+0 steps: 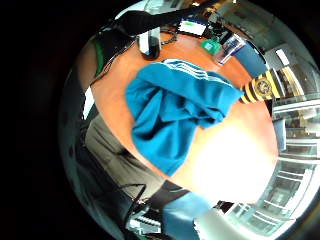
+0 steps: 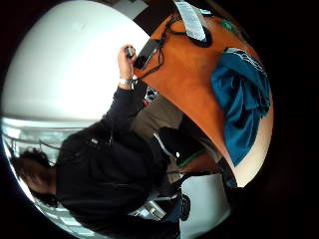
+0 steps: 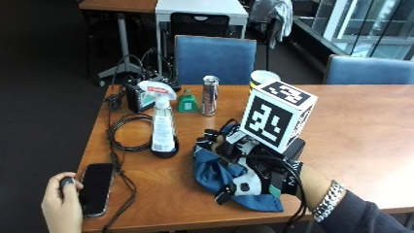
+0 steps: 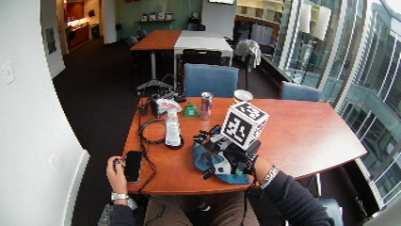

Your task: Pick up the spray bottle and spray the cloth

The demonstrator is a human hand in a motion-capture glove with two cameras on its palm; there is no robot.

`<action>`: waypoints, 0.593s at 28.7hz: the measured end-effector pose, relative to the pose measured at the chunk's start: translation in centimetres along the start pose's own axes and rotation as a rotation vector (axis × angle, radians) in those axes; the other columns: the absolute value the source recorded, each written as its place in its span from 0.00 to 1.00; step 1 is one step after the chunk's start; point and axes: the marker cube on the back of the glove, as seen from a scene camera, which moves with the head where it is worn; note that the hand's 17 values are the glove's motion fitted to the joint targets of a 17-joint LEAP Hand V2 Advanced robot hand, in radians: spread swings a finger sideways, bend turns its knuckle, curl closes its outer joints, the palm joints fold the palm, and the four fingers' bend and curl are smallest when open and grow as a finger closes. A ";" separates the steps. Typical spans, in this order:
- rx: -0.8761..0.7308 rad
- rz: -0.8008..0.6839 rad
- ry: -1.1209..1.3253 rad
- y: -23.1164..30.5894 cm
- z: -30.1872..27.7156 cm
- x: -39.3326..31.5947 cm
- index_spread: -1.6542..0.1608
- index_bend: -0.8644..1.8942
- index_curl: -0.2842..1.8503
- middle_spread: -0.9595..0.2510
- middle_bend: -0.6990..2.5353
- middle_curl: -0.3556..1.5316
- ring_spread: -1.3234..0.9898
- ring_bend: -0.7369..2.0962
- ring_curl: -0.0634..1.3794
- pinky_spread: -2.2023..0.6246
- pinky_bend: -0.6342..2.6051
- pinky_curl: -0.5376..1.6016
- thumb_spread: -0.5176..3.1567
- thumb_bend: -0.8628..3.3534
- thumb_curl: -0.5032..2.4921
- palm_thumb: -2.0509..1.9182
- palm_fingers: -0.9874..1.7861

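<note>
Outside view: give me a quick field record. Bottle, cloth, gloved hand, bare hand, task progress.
spray bottle: upright on the table, ungripped, beside a coiled black cable
cloth: blue, crumpled near the front edge, apart from the bottle
right hand: gloved, over the cloth; fingers not readable
bare hand: at the table corner beside a phone
progress: bottle not yet picked up

Soft blue cloth (image 3: 223,177), glossy wood tbl (image 3: 362,126)

The gloved right hand (image 3: 249,177) reaches forward from a dark sleeve, palm down, fingers spread and relaxed. The bare left hand (image 3: 60,201) is curled, thumb on top.
</note>
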 end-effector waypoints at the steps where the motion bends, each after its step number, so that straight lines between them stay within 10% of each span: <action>1: -0.010 -0.015 0.005 0.4 -0.1 -0.4 0.69 0.37 0.28 0.74 0.27 0.37 0.55 0.40 0.28 0.86 0.33 0.41 0.40 0.19 0.31 0.66 0.48; 17: -0.005 -0.117 0.093 5.3 -2.3 -4.9 0.67 0.36 0.26 0.74 0.28 0.36 0.55 0.41 0.28 0.86 0.31 0.41 0.41 0.19 0.28 0.61 0.47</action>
